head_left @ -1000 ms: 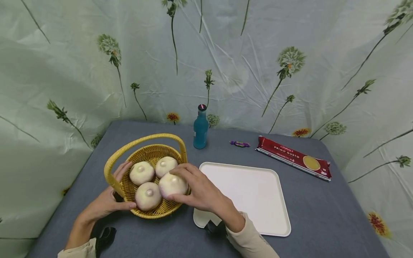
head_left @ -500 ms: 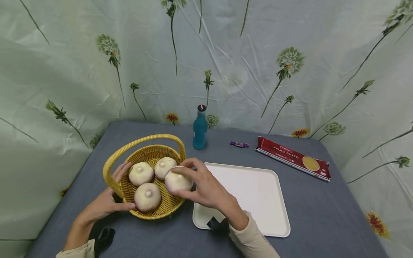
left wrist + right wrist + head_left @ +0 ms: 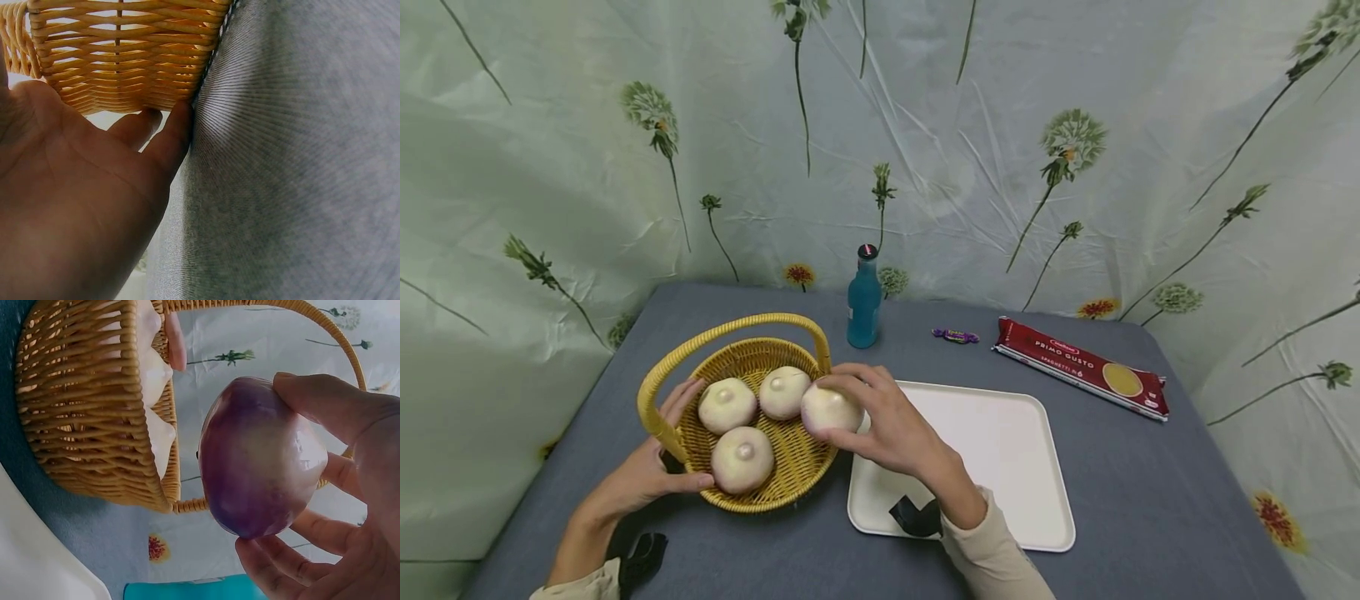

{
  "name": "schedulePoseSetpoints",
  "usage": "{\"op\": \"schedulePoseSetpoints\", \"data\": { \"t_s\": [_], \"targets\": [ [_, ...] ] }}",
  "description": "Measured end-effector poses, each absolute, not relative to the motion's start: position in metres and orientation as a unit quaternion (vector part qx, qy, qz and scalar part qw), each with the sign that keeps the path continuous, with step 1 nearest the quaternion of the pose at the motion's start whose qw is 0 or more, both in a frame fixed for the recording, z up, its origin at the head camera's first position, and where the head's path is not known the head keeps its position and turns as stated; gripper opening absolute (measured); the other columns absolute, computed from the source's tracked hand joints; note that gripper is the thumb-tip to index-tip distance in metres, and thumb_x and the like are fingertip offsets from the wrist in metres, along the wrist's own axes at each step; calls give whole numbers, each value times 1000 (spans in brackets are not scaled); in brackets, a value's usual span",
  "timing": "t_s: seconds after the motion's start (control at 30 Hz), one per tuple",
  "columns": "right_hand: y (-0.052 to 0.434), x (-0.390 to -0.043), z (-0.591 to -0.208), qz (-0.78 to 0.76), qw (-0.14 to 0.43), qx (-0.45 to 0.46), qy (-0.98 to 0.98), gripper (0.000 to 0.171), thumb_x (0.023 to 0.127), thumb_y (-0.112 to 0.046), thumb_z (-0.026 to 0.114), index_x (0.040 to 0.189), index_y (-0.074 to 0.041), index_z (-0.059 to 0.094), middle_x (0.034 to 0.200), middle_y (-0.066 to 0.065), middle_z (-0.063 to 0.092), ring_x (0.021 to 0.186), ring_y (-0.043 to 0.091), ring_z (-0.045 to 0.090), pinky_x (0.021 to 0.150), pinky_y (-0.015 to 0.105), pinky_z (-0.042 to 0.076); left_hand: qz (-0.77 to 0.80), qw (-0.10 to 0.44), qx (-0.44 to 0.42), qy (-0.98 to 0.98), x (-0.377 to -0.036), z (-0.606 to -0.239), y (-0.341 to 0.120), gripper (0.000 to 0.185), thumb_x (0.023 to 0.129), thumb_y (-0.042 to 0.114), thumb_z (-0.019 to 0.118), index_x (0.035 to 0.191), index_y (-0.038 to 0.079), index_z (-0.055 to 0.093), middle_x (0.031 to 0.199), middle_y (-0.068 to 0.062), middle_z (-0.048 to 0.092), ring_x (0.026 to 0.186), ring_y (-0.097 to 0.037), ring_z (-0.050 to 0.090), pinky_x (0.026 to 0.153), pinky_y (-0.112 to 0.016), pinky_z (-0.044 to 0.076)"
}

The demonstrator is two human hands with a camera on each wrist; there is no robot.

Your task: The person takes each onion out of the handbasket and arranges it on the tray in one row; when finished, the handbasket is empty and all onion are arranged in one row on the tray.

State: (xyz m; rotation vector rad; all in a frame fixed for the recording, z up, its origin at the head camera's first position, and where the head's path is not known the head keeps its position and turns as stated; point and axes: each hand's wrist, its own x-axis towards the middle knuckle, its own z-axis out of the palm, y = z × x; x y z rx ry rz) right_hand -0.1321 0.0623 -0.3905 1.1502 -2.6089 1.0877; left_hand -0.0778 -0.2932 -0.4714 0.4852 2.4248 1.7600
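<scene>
My right hand (image 3: 895, 425) holds a white-and-purple turnip (image 3: 831, 410) between thumb and fingers, over the right rim of a yellow wicker basket (image 3: 801, 462). In the right wrist view this turnip (image 3: 256, 456) shows its purple side and is raised above the basket's rim. Three more turnips lie inside the basket, one of them a front turnip (image 3: 742, 460). My left hand (image 3: 647, 471) grips the basket's left side, thumb at the front rim and fingers beyond the handle's base. Seen from the left wrist, fingers (image 3: 172, 134) reach under the woven wall.
A white tray (image 3: 992, 467) lies right of the basket, partly beneath my right forearm. Behind stand a blue bottle (image 3: 864, 304), a purple wrapped candy (image 3: 956, 336) and a red spaghetti pack (image 3: 1075, 367). The basket's tall handle (image 3: 730, 329) arches over its back.
My right hand has lifted the turnip from the basket's front right and carried it rightward to the rim. My left hand has stayed on the basket.
</scene>
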Motion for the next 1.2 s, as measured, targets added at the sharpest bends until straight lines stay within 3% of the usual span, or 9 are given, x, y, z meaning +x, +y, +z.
{"op": "schedulePoseSetpoints", "data": {
  "t_s": [1.2],
  "targets": [
    [86,-149,-391,357,43,331,-872,51,84,-37,82,129,-20,66,136,2,58,126,25,51,96,46,48,587,53,160,792,-77,-469,-292,120,72,-4,82,163,21,7,168,-5,-14,151,-15,-15,102,-77,-6]
  ]
}}
